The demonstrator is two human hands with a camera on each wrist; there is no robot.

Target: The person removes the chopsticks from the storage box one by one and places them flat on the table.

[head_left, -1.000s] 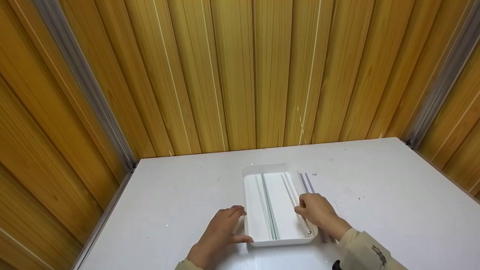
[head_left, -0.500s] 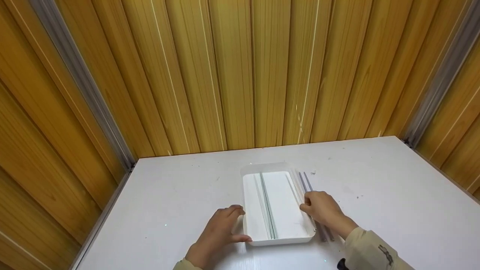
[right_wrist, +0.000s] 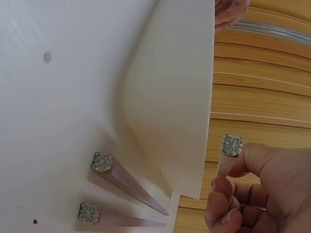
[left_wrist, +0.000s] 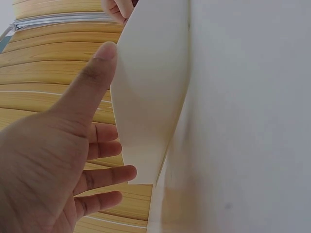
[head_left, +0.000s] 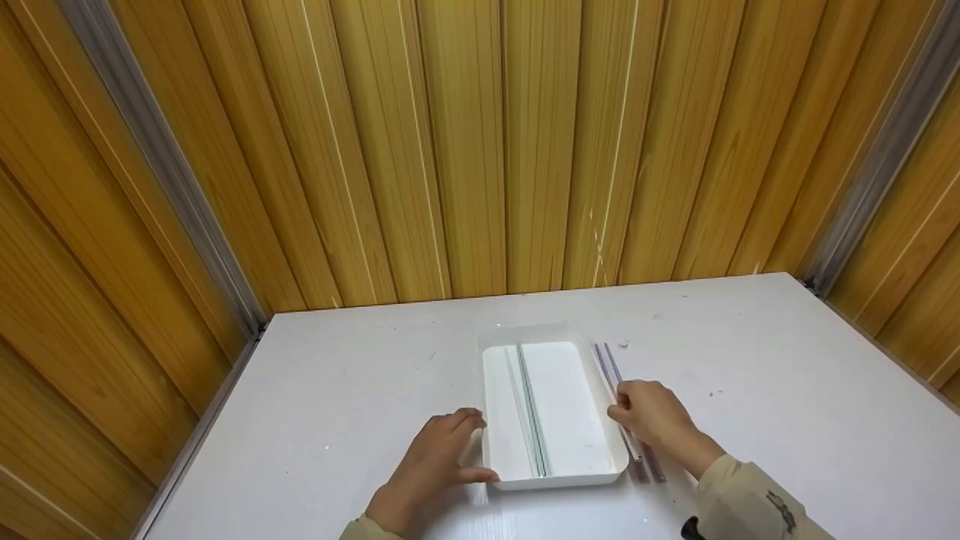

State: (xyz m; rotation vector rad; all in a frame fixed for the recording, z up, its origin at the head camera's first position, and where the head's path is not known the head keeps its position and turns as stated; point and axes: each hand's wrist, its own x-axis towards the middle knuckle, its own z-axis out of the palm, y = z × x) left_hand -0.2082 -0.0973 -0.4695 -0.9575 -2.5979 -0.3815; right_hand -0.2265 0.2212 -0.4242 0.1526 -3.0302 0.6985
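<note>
My right hand (head_left: 656, 416) pinches a pinkish chopstick (right_wrist: 228, 160) with a glittery square end, just outside the white tray's right wall. Below it on the table, along the tray, lie two mauve chopsticks (right_wrist: 127, 183) with similar glittery ends. My left hand (head_left: 442, 457) is at the tray's near left corner, thumb on the rim and fingers extended and spread along the left wall. Inside the white tray (head_left: 559, 482), slender greenish sticks (head_left: 534, 420) run lengthwise, left of the middle. The head view hides part of the held chopstick behind the right hand.
The white table (head_left: 360, 375) surrounds the tray and bears small specks (head_left: 716, 394). Wood-patterned panels (head_left: 465, 150) stand at the back and sides, with grey metal posts (head_left: 180, 180) at the corners.
My right hand has moved right, carrying the pinkish chopstick from inside the tray over its right wall. The left hand stays at the tray's corner.
</note>
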